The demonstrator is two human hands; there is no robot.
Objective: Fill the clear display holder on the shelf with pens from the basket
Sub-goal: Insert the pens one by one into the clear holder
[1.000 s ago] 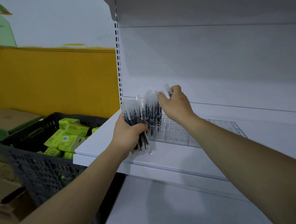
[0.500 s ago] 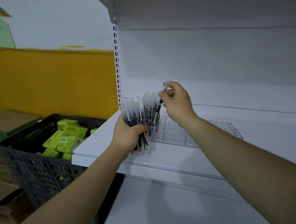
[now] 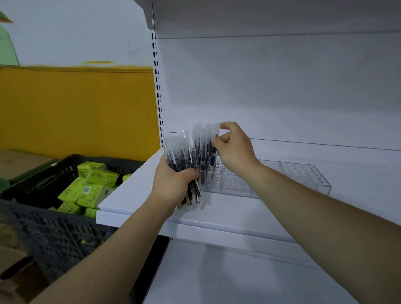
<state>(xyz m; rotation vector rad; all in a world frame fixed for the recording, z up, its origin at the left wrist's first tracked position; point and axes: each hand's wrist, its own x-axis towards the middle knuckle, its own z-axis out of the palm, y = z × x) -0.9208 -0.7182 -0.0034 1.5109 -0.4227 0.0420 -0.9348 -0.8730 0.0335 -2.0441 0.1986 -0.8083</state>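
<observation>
From where I stand, the left hand [image 3: 173, 185] has its grip clamped round a thick bundle of pens [image 3: 178, 150], held upright just above the front of the shelf [image 3: 127, 202]. The right hand [image 3: 236, 152] has its grip pinched on the cap end of a single pen [image 3: 216, 131], right beside the standing pens [image 3: 201, 147] already crowded into the left end of the clear display holder [image 3: 300, 174]. Most of that holder, out to the right, looks unfilled. The worry I'd have is the bundle. Its lower ends poke out unevenly under the fist, so a slackened squeeze could let a few slide out onto the shelf or over its edge. The bundle also sits touching or nearly touching the standing pens, and I can't tell which. A nudge from it could tip those over. The slots are small and see-through, so the single pen could miss its hole, land in one already taken, or lean on its neighbours. The holder looks light, and a hard push might shove it backward. The basket [image 3: 36, 221] at the left shows only green packs [image 3: 92, 190] on top.
</observation>
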